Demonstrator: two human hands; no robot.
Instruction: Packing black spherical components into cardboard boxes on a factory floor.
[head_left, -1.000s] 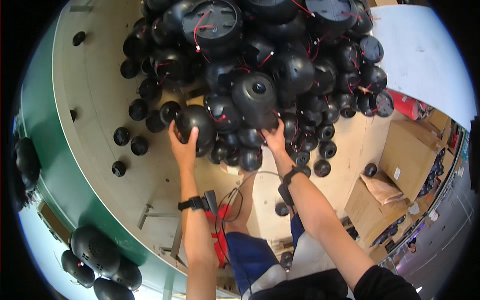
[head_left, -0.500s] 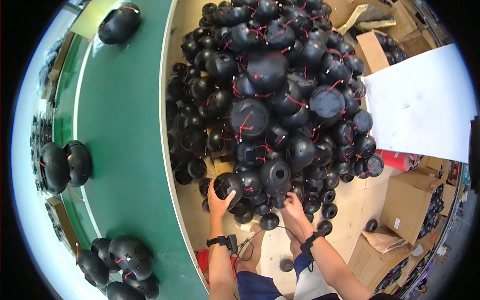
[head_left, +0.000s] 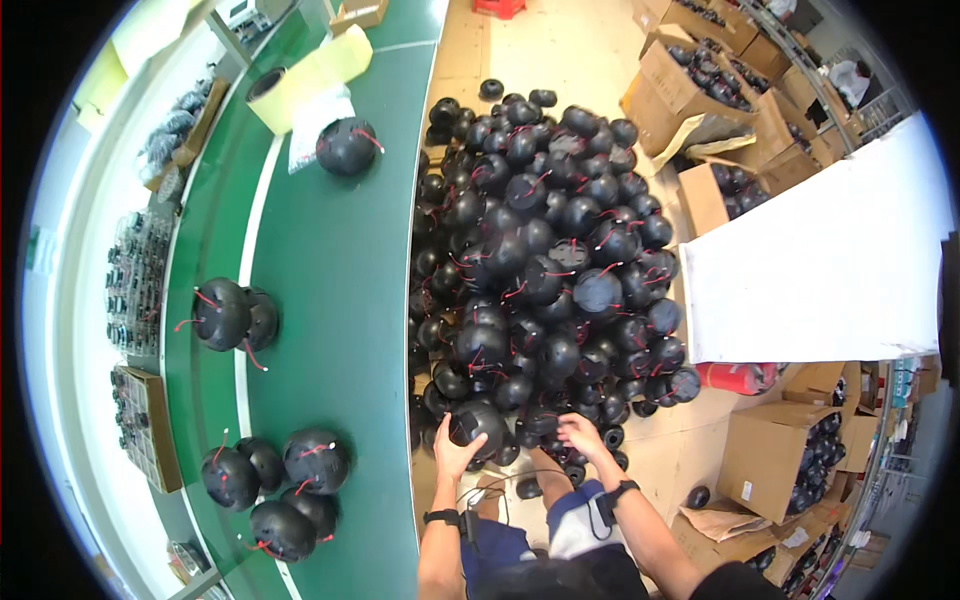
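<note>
Left hand grasping a large black ball at the near edge of the pile; thumb on its near side, other fingers on its left. Right hand raised to the right of it, fingers partly bent, next to a smaller black shell; from here I can't tell if they touch or pinch anything. Dark band on each wrist.

Pile is all black round shells, many with red leads, heaped on the tan floor, in front of the person. Green table runs along the person's left: five-ball cluster toward the near end, touching pair farther along, single ball beyond, beside clear plastic and a yellow sheet. To the right: white panel, red cylinder just below its near edge, open cardboard box holding more black shells.
</note>
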